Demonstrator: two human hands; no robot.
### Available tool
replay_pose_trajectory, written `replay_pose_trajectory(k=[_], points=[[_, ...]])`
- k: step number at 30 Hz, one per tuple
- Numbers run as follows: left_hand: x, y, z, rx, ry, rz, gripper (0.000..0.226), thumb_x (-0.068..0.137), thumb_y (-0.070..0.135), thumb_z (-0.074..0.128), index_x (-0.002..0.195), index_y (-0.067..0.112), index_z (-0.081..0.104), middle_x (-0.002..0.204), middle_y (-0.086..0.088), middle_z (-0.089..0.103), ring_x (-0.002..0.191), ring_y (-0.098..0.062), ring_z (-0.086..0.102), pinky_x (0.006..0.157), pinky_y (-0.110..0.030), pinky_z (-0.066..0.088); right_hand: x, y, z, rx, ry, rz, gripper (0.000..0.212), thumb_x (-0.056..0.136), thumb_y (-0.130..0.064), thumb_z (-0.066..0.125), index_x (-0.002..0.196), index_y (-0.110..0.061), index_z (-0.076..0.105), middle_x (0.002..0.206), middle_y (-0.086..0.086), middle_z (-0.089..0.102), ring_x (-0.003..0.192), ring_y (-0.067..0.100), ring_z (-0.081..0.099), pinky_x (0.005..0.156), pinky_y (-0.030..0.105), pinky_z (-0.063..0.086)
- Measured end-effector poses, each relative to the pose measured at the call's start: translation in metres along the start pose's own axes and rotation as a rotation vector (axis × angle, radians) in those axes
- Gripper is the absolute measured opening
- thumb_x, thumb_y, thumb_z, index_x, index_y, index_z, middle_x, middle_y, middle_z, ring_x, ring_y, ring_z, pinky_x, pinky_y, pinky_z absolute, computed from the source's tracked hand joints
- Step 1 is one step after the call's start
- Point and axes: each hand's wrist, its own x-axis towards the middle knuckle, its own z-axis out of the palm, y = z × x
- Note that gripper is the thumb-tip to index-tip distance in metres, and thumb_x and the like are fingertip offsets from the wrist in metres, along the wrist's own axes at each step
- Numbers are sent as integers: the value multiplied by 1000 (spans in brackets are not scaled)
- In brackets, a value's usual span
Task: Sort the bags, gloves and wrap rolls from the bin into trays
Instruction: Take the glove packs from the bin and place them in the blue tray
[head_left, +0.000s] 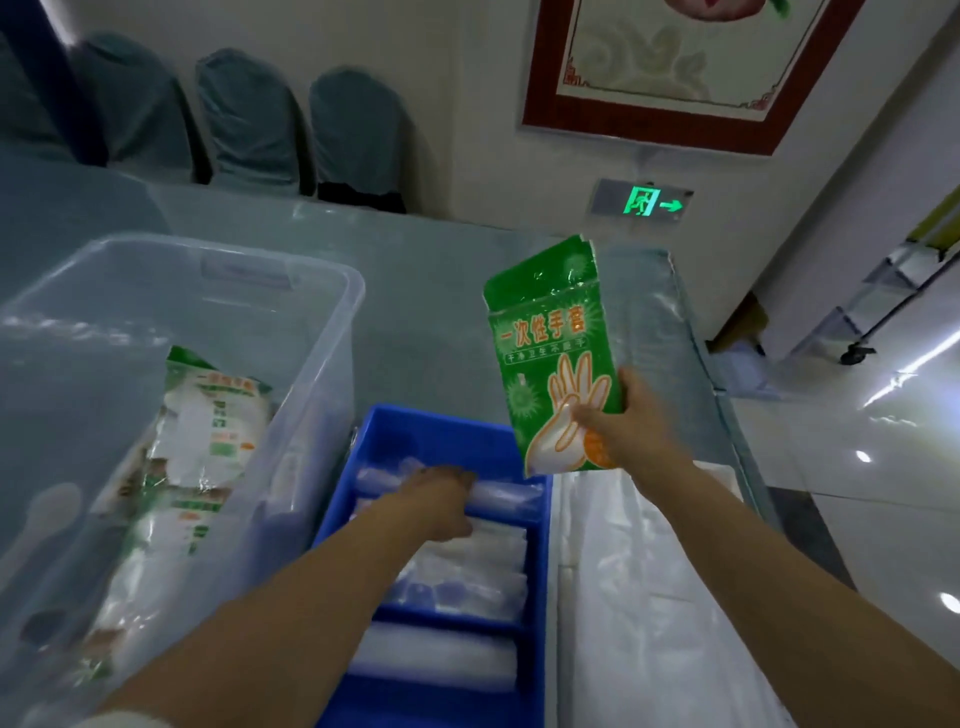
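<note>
Your right hand (626, 426) holds the green pack of gloves (553, 358) upright in the air, above the far end of the blue tray (540, 571) and the white tray (727, 470) beside it. The thumb lies across the pack's front and the other fingers wrap behind, so the grip sits low on the pack and its top flap leans free. Your left hand (441, 493) reaches down into the blue tray, its fingers curled over a clear wrap roll (498, 493) lying across the far compartment; whether they press or actually grip it I cannot tell.

Judging by the contents, the blue tray takes the rolls and the white tray holds flat white bags (639, 597), so the gloves probably belong elsewhere. Decide on the spot before lowering the pack. Lay it flat rather than dropping it on edge, and keep your left forearm out of its path.

More green packs (208, 415) wait in the clear bin (291, 291) to your left on the desk (441, 270).
</note>
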Motion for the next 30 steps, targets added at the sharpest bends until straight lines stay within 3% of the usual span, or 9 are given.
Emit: replay_pose_trajectory(k=[3, 5, 9, 13, 19, 21, 25, 27, 30], points=[[8, -3, 12, 73, -24, -1, 76, 88, 39, 51, 150, 14, 14, 156, -9, 20, 144, -26, 14, 116, -43, 12, 10, -2, 5, -98, -90, -75, 29, 79, 0, 69, 101, -11, 55, 89, -4, 66, 77, 7, 64, 53, 12, 51], [13, -5, 16, 83, -26, -16, 69, 93, 43, 42, 149, 15, 15, 156, -9, 22, 144, -26, 14, 116, -44, 9, 19, -3, 12, -215, -163, -119, 31, 78, -2, 70, 105, -8, 56, 94, 0, 67, 82, 13, 65, 62, 18, 52], [11, -8, 20, 45, 91, -25, 42, 95, 34, 37, 129, 11, 47, 133, -14, 50, 122, -30, 45, 101, -37, 30, 38, -6, 30, -361, -311, -157, 35, 73, -4, 74, 102, -15, 58, 101, 5, 70, 94, 23, 67, 84, 42, 54], [3, -11, 23, -21, 176, -1, 28, 93, 18, 42, 117, 12, 55, 115, -14, 57, 102, -33, 55, 70, -31, 32, 57, -10, 49, -633, -512, -230, 36, 72, -9, 76, 99, -25, 58, 99, 1, 68, 91, 21, 64, 84, 36, 53], [2, -10, 23, 218, 230, 53, 39, 83, 8, 51, 120, 16, 58, 111, -11, 59, 99, -33, 59, 79, -35, 39, 76, 8, 85, -996, -643, -285, 49, 75, -18, 73, 120, -19, 55, 115, 7, 65, 100, 24, 60, 81, 30, 46], [1, -9, 21, 243, 252, 95, 33, 77, 11, 60, 109, 17, 65, 100, -9, 64, 89, -31, 63, 75, -33, 42, 79, 16, 93, -1069, -637, -307, 51, 76, -21, 72, 122, -19, 53, 118, 9, 63, 106, 27, 58, 83, 32, 46], [9, -17, 27, 241, 356, 135, 30, 34, 18, 82, 62, 25, 71, 52, 2, 60, 43, -19, 59, 47, -21, 43, 82, 16, 102, -1179, -592, -359, 44, 76, -22, 71, 117, -17, 54, 116, 9, 62, 104, 28, 58, 78, 33, 46], [9, -16, 26, 203, 371, 138, 26, 40, 13, 80, 63, 22, 71, 55, 1, 62, 48, -22, 61, 51, -24, 46, 82, 14, 103, -1186, -636, -319, 40, 77, -20, 70, 113, -14, 56, 112, 10, 63, 101, 28, 59, 76, 33, 46], [11, -11, 20, 197, 331, 89, 21, 75, 12, 61, 94, 16, 70, 90, -8, 68, 86, -29, 63, 81, -34, 41, 80, 24, 102, -1167, -563, -304, 42, 75, -23, 72, 111, -12, 53, 111, 11, 62, 99, 28, 59, 73, 31, 42]])
